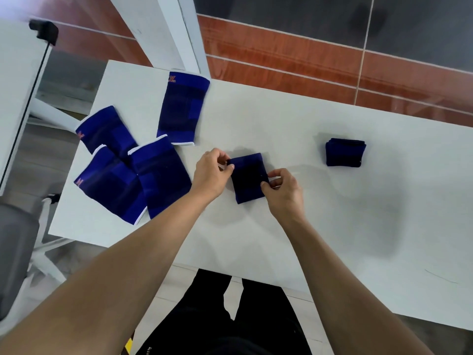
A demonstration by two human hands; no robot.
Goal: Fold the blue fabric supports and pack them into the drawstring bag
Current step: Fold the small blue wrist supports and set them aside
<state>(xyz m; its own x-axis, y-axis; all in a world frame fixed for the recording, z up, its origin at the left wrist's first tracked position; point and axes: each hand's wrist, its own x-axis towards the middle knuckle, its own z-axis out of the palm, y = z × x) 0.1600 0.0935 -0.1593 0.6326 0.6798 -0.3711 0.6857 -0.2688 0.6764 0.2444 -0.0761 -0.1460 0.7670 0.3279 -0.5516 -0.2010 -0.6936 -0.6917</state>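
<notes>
A folded blue fabric support (248, 178) lies on the white table (332, 213) in front of me. My left hand (211, 172) pinches its upper left corner. My right hand (282, 189) pinches its right edge. Another folded support (345, 152) rests apart at the right. Several unfolded blue supports with white hems lie at the left: one upright (183, 108), and three overlapping ones (107, 129), (110, 185), (161, 175). No drawstring bag is in view.
The table's left edge runs close to the unfolded supports. A grey chair (18, 252) stands at the lower left. A second white surface with a black clamp (43, 30) is at the upper left. Tiled floor lies beyond the table's far edge.
</notes>
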